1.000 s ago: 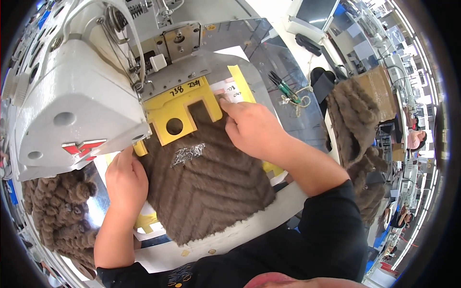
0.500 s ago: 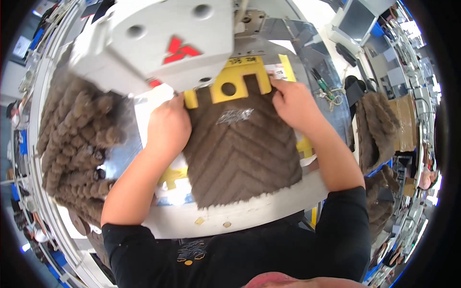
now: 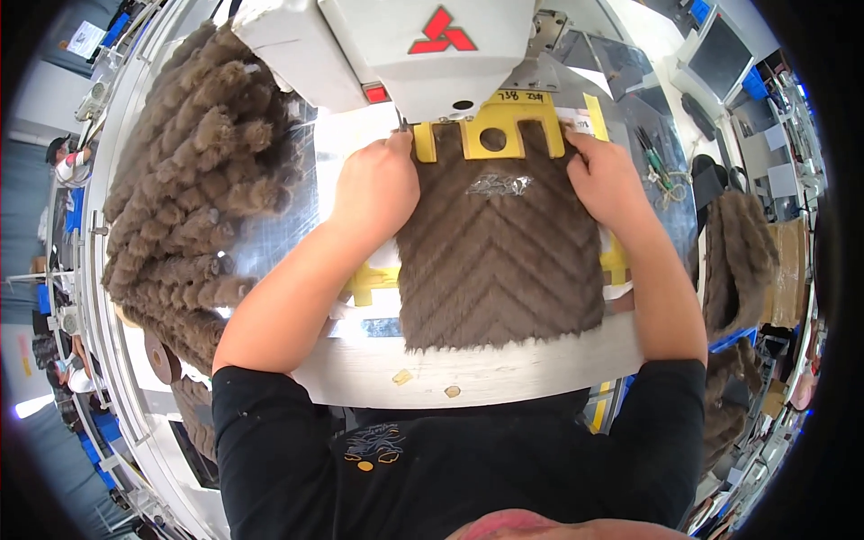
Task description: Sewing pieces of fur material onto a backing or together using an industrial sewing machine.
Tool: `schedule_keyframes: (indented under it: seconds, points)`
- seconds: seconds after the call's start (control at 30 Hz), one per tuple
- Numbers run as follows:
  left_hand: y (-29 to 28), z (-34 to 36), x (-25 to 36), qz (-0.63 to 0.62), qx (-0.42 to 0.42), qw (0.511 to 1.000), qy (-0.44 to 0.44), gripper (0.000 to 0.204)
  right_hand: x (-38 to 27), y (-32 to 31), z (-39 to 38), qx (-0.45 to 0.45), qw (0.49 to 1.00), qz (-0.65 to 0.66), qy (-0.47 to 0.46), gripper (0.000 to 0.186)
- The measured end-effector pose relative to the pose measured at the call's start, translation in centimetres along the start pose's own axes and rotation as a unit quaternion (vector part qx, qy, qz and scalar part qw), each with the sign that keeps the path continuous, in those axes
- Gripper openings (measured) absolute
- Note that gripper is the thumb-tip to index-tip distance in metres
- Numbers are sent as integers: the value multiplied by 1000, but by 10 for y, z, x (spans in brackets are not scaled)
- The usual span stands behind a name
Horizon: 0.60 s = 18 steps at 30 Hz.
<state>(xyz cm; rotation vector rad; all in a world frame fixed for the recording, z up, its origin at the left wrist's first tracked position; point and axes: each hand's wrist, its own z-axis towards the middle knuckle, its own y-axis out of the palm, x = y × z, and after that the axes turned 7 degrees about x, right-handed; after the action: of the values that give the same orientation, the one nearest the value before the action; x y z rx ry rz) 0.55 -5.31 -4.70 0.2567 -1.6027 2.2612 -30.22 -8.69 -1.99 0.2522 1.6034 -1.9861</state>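
A brown fur panel [image 3: 500, 261] with chevron ridges lies flat under the sewing machine head [image 3: 423, 45], a shiny clear patch [image 3: 500, 185] near its top. Over its far edge sits a yellow notched template [image 3: 531, 109] with a round hole. My left hand [image 3: 378, 184] is closed at the panel's far left corner, fingertips beside the template and partly hidden. At the far right corner my right hand [image 3: 608, 178] has its thumb and forefinger bent in against the edge of the fur and template.
Bunched brown fur [image 3: 193, 171] is heaped to the left. On the right lie green-handled tools [image 3: 660, 166], more brown fur [image 3: 736, 261] and a cardboard box [image 3: 788, 270]. The pale table edge [image 3: 486, 369] runs before me, and a monitor [image 3: 718, 54] stands at the far right.
The whole view has shifted, so the machine, panel and hands appear farther right and higher. Both hands stay at the panel's far corners beside the yellow template.
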Motion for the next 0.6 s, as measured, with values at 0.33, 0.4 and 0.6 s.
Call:
schedule_keyframes:
  seconds: [0.33,0.4,0.6]
  points:
    - [12,1,-4,-19,6,1000,18,18,7,0,-5,-2,1000,-15,-11,39]
    - [-4,-8,-1,18,-5,999,33,18,13,3,-5,-11,1000,-7,-7,41]
    - [-103,-61,-30,175,-86,980,31,30,23,2,-8,-8,1000,15,-20,45]
